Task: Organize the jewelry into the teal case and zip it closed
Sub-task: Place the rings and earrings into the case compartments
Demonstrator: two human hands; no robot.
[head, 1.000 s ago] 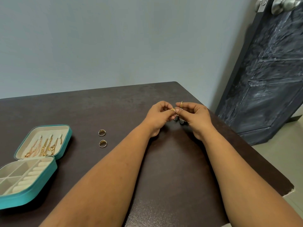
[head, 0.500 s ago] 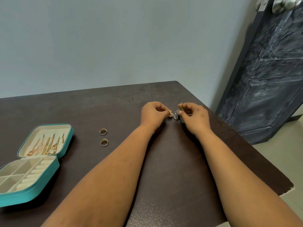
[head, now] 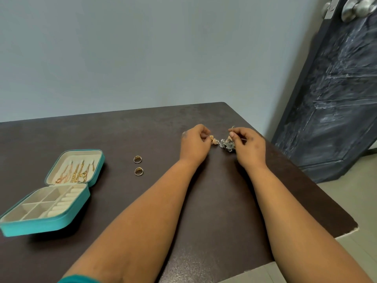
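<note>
Across the dark brown table (head: 122, 135), the left hand (head: 194, 145) pinches a small gold bell-shaped earring (head: 213, 139), while the right hand (head: 247, 147) pinches a gold hook above the silver-grey jewelry cluster (head: 226, 144) resting between them. The open teal zip case (head: 61, 193) lies well to the left, past 2 gold rings (head: 138, 165), so the left hand is nearer it.

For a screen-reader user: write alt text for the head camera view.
Two bare hands work over a dark table: the left hand pinches a small gold earring, the right hand holds a silvery jewelry cluster. Two gold rings lie nearby, beside an open teal case with chains in its lid.
</note>
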